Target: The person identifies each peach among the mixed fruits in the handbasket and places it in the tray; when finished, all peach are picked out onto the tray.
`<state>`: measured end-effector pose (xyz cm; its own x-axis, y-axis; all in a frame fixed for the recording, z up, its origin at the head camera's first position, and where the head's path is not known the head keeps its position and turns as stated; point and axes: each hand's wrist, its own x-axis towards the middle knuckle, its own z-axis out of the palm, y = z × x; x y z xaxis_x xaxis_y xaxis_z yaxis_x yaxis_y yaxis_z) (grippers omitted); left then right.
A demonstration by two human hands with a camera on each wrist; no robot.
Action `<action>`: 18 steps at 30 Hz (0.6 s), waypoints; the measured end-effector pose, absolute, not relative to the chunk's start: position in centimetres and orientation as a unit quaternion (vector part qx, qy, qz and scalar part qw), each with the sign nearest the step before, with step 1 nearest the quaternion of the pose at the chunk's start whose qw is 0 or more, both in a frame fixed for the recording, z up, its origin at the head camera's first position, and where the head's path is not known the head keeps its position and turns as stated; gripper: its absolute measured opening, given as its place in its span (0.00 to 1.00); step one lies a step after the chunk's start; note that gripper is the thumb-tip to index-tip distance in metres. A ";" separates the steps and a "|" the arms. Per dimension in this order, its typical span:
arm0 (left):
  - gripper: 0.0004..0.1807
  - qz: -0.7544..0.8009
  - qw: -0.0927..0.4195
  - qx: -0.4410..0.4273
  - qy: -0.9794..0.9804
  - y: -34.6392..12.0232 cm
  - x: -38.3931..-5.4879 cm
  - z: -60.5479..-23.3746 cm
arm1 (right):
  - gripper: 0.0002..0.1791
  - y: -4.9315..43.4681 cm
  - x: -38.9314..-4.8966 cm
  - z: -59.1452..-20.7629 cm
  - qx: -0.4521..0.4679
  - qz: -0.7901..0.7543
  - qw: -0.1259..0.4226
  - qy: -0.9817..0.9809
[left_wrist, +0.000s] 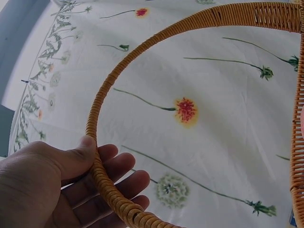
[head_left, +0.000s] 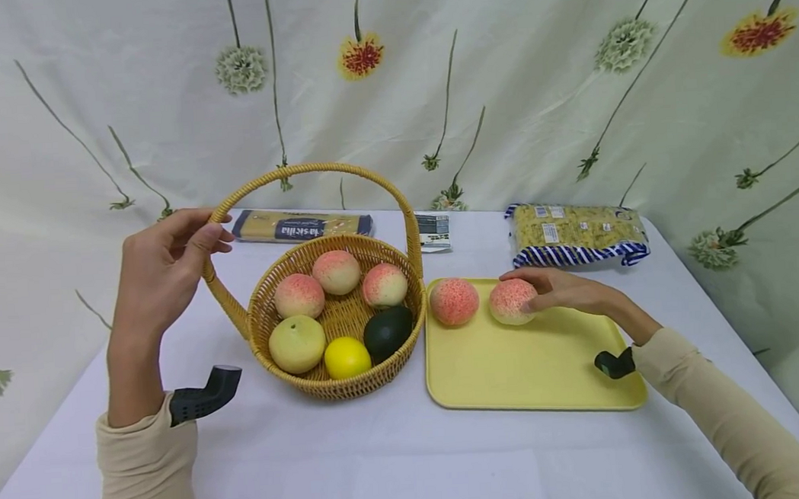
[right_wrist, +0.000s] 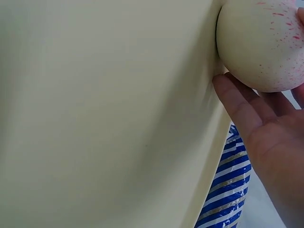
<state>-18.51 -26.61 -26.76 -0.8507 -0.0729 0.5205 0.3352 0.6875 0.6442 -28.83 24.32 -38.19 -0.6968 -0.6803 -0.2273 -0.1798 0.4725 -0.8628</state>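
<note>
My left hand (head_left: 157, 272) holds the left side of the wicker basket's arched handle (head_left: 312, 168), thumb on one side and fingers behind it in the left wrist view. In the basket (head_left: 342, 390) lie several pink-and-cream peaches (head_left: 336, 272), a pale round yellow-green fruit (head_left: 298, 344), a yellow lemon (head_left: 347, 358) and a dark green avocado (head_left: 387, 333). On the yellow tray (head_left: 517, 376), my right hand (head_left: 570, 291) grips a peach (right_wrist: 259, 45), with fingers and thumb round it. A second peach (head_left: 454, 302) sits left of it, near the tray's corner.
Behind the basket lies a long pasta packet (head_left: 302, 225), with a small white-and-dark packet (head_left: 434, 232) beside it. A blue-striped bag of pasta (head_left: 577, 231) stands behind the tray. A flower-patterned cloth (head_left: 499, 83) hangs at the back.
</note>
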 end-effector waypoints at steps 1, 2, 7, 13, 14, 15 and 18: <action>0.16 -0.389 0.262 -0.074 -0.880 -26.6 -18.5 -26.8 | 0.34 24.4 -28.8 -38.2 -0.266 -0.439 0.285 0.810; 0.16 -0.389 0.262 -0.074 -0.880 -26.6 -18.6 -26.8 | 0.34 24.4 -28.8 -38.2 -0.266 -0.439 0.286 0.809; 0.16 -0.386 0.263 -0.075 -0.881 -26.6 -18.6 -26.8 | 0.34 24.5 -28.9 -38.4 -0.266 -0.439 0.285 0.810; 0.16 -0.386 0.265 -0.079 -0.880 -26.6 -18.5 -26.8 | 0.33 24.6 -29.0 -38.7 -0.273 -0.436 0.276 0.811; 0.16 -0.387 0.265 -0.080 -0.879 -26.6 -18.5 -26.8 | 0.33 24.6 -29.0 -38.7 -0.274 -0.436 0.276 0.812; 0.16 -0.388 0.266 -0.081 -0.879 -26.6 -18.5 -26.8 | 0.33 24.6 -29.0 -38.7 -0.274 -0.436 0.275 0.812; 0.16 -0.392 0.265 -0.081 -0.877 -26.6 -18.5 -26.8 | 0.33 24.5 -28.9 -38.7 -0.272 -0.439 0.276 0.811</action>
<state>-18.49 -26.59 -26.77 -0.8462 -0.0662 0.5288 0.3495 0.6800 0.6446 -28.91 24.53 -38.67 -0.6996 -0.6835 -0.2084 -0.1989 0.4665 -0.8619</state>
